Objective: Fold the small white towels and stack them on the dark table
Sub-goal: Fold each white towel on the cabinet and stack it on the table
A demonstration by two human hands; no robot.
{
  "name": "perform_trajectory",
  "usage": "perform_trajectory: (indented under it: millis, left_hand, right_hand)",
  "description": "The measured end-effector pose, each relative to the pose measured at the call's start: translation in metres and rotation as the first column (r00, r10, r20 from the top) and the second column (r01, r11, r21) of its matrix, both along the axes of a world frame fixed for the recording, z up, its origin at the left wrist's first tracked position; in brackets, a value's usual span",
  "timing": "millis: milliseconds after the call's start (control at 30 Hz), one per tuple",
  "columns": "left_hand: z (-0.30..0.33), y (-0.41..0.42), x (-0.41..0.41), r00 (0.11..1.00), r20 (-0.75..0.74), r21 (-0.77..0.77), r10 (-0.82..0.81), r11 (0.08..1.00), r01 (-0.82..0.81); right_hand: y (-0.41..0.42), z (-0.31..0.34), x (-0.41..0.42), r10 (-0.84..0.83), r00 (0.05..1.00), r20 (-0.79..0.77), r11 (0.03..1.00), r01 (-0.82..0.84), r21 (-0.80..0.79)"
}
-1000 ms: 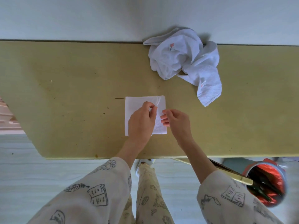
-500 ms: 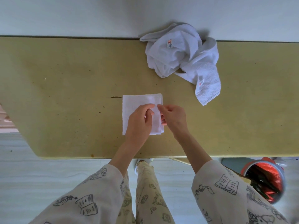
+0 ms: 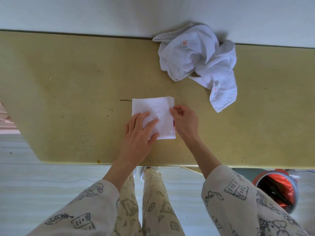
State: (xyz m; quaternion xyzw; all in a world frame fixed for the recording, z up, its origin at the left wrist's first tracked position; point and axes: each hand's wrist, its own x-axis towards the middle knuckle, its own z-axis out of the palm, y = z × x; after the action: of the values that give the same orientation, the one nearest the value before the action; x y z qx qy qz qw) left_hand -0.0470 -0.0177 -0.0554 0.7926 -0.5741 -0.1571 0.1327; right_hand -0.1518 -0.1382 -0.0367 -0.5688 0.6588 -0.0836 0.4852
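Note:
A small white towel [image 3: 158, 111], folded into a square, lies flat near the middle of the yellowish table [image 3: 68, 82]. My left hand [image 3: 139, 133] rests flat on its lower left part with straight fingers. My right hand [image 3: 185, 120] is at the towel's right edge, its curled thumb and fingertips pinching that edge. Two crumpled white towels [image 3: 197, 60] with small red-printed labels lie in a heap at the far right of the table, against the wall.
The table's near edge runs just below my hands, and its left corner is cut at an angle. A white wall [image 3: 102, 12] borders the far edge. A round bin with a red liner [image 3: 279, 188] stands on the floor at the lower right.
My left hand has flattened and slid to the towel's lower left. My right hand has moved up along the right edge. The towel now lies as a neater square.

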Motion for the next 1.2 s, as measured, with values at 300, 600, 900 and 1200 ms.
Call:
perform_trajectory:
  millis: [300,600,900,1200]
  left_hand:
    - [-0.004,-0.001,-0.002,0.993,0.106,0.069,-0.055,0.996,0.048]
    - [0.018,-0.002,-0.014,1.000,-0.008,0.028,0.024,0.999,-0.024]
    - [0.019,-0.057,0.042,0.991,-0.046,-0.066,-0.126,0.990,0.123]
    - [0.011,-0.069,0.059,0.955,-0.144,-0.096,-0.261,0.964,0.249]
  right_hand:
    - [0.009,0.015,-0.016,-0.018,0.999,0.029,0.996,0.016,0.083]
    - [0.010,0.016,-0.024,0.185,0.976,-0.111,0.983,-0.186,0.009]
    - [0.002,0.016,-0.029,0.330,0.937,-0.115,0.927,-0.344,-0.148]
    - [0.003,0.012,-0.029,0.272,0.955,-0.115,0.941,-0.289,-0.174]
